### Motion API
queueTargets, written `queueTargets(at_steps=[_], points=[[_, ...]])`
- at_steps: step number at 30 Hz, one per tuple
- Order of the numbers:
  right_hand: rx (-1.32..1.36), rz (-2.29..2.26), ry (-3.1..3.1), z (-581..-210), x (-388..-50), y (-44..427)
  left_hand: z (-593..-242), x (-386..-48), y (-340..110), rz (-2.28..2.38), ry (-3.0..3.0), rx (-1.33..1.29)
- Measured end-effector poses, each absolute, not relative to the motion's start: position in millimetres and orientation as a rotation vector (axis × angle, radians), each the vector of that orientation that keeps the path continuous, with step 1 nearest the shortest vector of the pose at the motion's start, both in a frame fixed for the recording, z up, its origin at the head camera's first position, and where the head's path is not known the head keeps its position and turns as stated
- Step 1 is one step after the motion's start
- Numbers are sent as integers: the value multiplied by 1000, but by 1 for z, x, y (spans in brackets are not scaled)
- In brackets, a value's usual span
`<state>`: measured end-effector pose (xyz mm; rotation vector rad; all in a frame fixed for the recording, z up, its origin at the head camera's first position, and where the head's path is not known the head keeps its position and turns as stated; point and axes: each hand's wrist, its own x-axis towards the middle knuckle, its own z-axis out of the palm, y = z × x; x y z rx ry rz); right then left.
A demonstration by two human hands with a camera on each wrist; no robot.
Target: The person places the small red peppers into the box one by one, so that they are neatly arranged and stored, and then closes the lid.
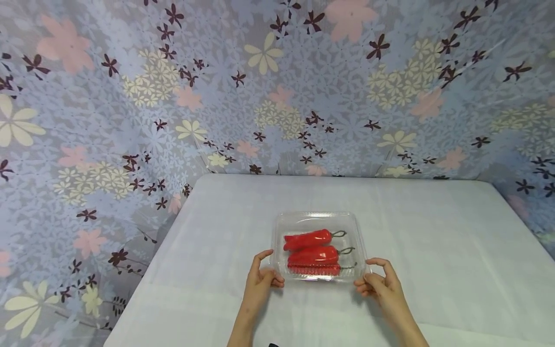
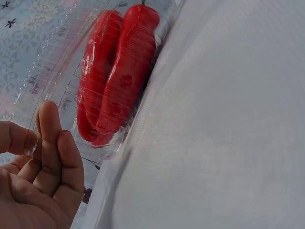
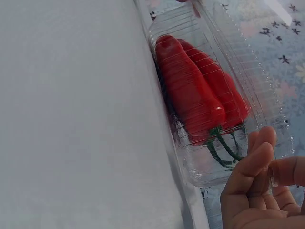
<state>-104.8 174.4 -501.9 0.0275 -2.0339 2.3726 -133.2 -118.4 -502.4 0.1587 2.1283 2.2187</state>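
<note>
A clear plastic clamshell box [image 1: 316,219] lies near the middle of the white table. Inside it, long red peppers [image 1: 313,254] sit side by side, their green stems [image 3: 220,148] toward the right. At the front left corner my left hand [image 1: 259,280] pinches the rim between thumb and fingers. My right hand [image 1: 383,285] pinches the rim at the front right corner in the same way. Both wrist views show the ribbed side wall [image 2: 71,102] and the peppers behind it. Whether the lid is fully closed is hard to tell.
A white cloth [image 1: 433,231] covers the table on every side of the box. Behind and to the left hangs a floral curtain [image 1: 277,86]. A small dark object [image 1: 273,345] shows at the bottom edge of the head view.
</note>
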Motion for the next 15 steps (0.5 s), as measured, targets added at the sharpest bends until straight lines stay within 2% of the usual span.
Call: queueTargets(at_steps=[4, 10, 15], points=[[59, 2410, -1966, -505, -104, 173, -502, -133, -118, 2228, 2120, 125], [-49, 2369, -2009, -505, -101, 170, -501, -130, -118, 2200, 2147, 78], [-186, 2111, -2241, -498, -102, 178, -492, -130, -134, 1983, 2439, 114]])
